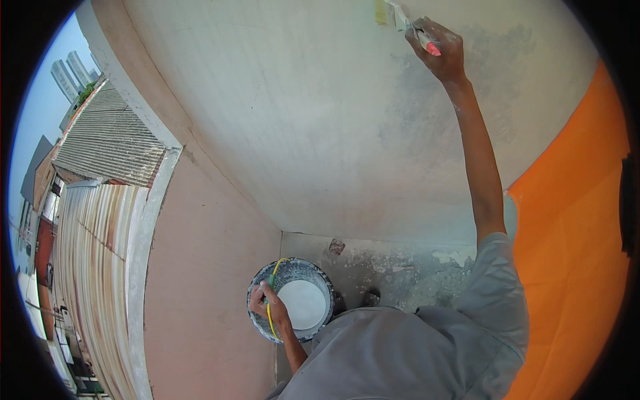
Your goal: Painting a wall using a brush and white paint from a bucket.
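Note:
My right hand (440, 50) is raised high against the pale wall (300, 110), gripping a paintbrush (400, 19). The brush has a white-smeared ferrule and a handle with a red end; its yellowish bristles point left at the wall. Low down, my left hand (269, 302) is closed around the yellow and green handle (272, 280) of a dark bucket (326, 280). White liquid paint (302, 304) lies inside the bucket, and dried splashes coat its inner wall. Darker grey patches (450, 85) mark the wall around and below my right hand.
A low pinkish parapet wall (210, 270) runs along my left, with corrugated roofs (110, 135) beyond it. An orange sheet (565, 240) hangs at my right. The paint-spattered floor (395, 270) carries a small brownish piece (337, 246) near the wall's foot.

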The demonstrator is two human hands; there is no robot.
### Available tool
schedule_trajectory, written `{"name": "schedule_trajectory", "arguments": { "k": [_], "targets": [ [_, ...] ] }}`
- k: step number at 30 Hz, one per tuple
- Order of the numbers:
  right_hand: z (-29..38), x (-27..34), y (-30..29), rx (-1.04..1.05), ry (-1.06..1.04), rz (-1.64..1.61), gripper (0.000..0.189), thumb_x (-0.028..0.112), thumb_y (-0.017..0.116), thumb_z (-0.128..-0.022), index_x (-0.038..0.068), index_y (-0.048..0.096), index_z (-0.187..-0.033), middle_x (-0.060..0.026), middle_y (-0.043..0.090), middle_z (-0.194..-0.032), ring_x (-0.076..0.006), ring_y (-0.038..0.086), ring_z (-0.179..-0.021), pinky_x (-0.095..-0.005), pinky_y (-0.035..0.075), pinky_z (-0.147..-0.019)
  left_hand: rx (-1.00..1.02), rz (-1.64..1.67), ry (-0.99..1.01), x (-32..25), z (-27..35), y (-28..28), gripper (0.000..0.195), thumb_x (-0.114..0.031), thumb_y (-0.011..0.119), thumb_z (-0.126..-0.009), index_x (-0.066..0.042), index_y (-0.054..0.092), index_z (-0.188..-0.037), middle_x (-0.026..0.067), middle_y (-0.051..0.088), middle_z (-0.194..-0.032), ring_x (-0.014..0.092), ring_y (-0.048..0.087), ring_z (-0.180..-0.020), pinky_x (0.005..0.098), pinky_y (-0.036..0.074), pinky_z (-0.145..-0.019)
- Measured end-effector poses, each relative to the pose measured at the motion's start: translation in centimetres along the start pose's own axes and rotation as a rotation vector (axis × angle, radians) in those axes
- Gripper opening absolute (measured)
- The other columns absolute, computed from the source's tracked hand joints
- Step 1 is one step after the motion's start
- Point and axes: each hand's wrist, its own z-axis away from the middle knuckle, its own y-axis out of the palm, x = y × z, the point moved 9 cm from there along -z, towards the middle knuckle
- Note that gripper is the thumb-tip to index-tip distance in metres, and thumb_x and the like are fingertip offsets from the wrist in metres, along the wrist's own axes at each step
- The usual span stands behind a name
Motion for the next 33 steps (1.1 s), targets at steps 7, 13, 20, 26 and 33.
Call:
{"name": "schedule_trajectory", "arguments": {
  "k": [7,13,20,26,33],
  "targets": [
    [4.3,0.9,0.1,-0.031,0.156,0.021,0.020,0.006,0.078,-0.085,0.001,0.063,-0.098,-0.0149,0.070,-0.082,-0.0322,0.071,-0.069,-0.0364,0.058,-0.062,-0.037,0.030,0.014,-1.2,0.1,-0.1,0.035,-0.003,0.061,-0.095,0.003,0.051,-0.062,0.0018,0.042,-0.062,0.011,0.038,-0.059,0.0317,0.028,-0.056],
    [25.5,13.2,2.7,0.489,0.343,-0.243,0.027,0.010,0.079,-0.079,0.006,0.064,-0.101,-0.0138,0.072,-0.090,-0.0298,0.072,-0.076,-0.0379,0.060,-0.062,-0.014,0.026,0.024,-0.6,-0.5,0.1,0.034,0.000,0.060,-0.094,0.003,0.048,-0.062,0.0029,0.044,-0.062,0.012,0.038,-0.060,0.0325,0.028,-0.056],
    [52.5,30.7,-6.2,1.129,1.060,-0.327,0.044,0.029,0.066,-0.091,0.006,0.059,-0.128,-0.0210,0.072,-0.095,-0.0413,0.070,-0.087,-0.0510,0.056,-0.076,0.036,-0.004,0.068,-0.7,-1.2,2.2,0.032,0.001,0.061,-0.093,0.003,0.049,-0.063,0.0046,0.046,-0.064,0.014,0.040,-0.061,0.0339,0.031,-0.057],
    [67.5,44.4,-30.3,1.362,1.670,0.098,0.039,0.033,0.058,-0.088,0.003,0.063,-0.113,-0.0282,0.069,-0.087,-0.0494,0.066,-0.086,-0.0597,0.052,-0.076,0.083,0.012,0.066,-1.3,-1.8,5.1,0.034,-0.002,0.062,-0.094,0.005,0.053,-0.062,0.0067,0.048,-0.061,0.015,0.043,-0.058,0.0340,0.033,-0.056],
    [73.3,50.2,-45.2,1.585,1.737,0.269,0.031,0.028,0.057,-0.084,0.001,0.064,-0.098,-0.0253,0.071,-0.092,-0.0484,0.067,-0.089,-0.0575,0.055,-0.078,0.130,-0.023,0.201,-8.2,-2.7,7.5,0.031,-0.003,0.063,-0.093,0.006,0.059,-0.064,0.0073,0.051,-0.060,0.016,0.048,-0.056,0.0341,0.034,-0.054]
  ]
}}
